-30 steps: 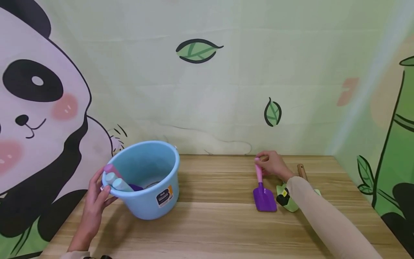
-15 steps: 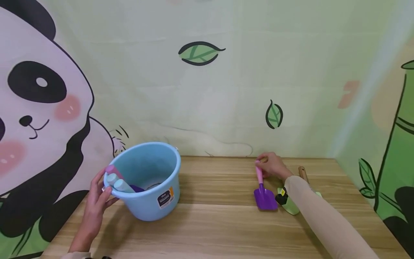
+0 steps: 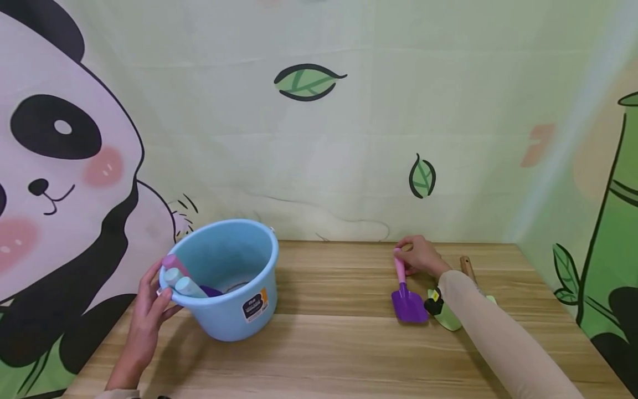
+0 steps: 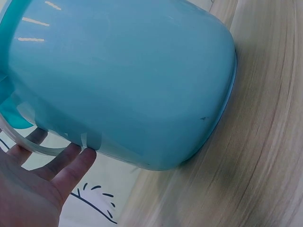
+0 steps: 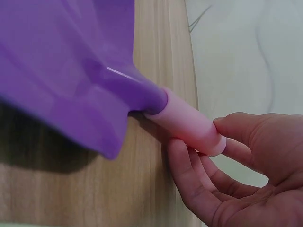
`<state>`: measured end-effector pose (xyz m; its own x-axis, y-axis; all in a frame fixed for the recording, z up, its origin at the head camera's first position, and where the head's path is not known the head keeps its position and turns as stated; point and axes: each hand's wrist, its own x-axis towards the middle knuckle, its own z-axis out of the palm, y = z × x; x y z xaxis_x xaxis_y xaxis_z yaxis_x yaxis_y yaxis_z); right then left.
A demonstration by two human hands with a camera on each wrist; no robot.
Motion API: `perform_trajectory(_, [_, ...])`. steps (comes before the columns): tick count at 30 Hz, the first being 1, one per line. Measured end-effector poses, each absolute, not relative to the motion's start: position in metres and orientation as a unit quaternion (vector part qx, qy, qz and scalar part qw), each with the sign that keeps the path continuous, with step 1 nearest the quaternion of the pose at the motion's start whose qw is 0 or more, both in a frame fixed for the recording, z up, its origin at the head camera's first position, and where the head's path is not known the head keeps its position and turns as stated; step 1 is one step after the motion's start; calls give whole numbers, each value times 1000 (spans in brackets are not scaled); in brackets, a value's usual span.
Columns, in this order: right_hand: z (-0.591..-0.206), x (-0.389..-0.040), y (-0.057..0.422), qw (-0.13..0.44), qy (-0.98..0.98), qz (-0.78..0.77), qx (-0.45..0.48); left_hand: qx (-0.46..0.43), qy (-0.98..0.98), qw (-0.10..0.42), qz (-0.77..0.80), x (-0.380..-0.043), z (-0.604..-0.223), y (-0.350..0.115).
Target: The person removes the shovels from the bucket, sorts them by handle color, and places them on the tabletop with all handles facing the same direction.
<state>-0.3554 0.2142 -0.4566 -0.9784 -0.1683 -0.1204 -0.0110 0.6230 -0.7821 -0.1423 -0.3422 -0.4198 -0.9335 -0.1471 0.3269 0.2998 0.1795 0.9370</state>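
Note:
The light blue bucket (image 3: 224, 316) stands at the left of the wooden table. My left hand (image 3: 145, 318) holds its left side at the rim; in the left wrist view, fingers (image 4: 78, 172) touch the outer wall by the white bail handle (image 4: 52, 151). Inside the bucket lean a pink handle (image 3: 175, 264) and two light blue handles (image 3: 190, 287); their lower ends are mostly hidden. At the right, my right hand (image 3: 422, 256) pinches the pink handle end of a purple toy shovel (image 3: 410, 306). Its blade points towards me, with shadow beneath it in the right wrist view.
Just right of the shovel, a green item (image 3: 448, 318) with a black and yellow part lies partly under my right sleeve. A wooden handle (image 3: 466, 267) shows behind the forearm. A printed panda-and-leaf backdrop (image 3: 319, 166) rises along the table's back edge.
The view has shifted slightly. Both hands stay almost where they were, the left at the bucket and the right on the shovel handle.

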Motion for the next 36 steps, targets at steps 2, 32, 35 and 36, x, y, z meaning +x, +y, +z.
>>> perform_trajectory(2, [-456,-354,214,92,895,-434,-48,-52,-748,174,-638,-143,-419,-342])
perform_trajectory(32, [-407,-341,225,84,931,-344,-90,-51,-755,171,-631,-142,-418,-341])
perform_trajectory(35, [-405,-340,226,83,932,-341,-93,-53,-752,172,-634,-142,-418,-341])
perform_trajectory(36, [-405,-340,227,83,932,-341,-93,-55,-750,172,-636,-142,-419,-341])
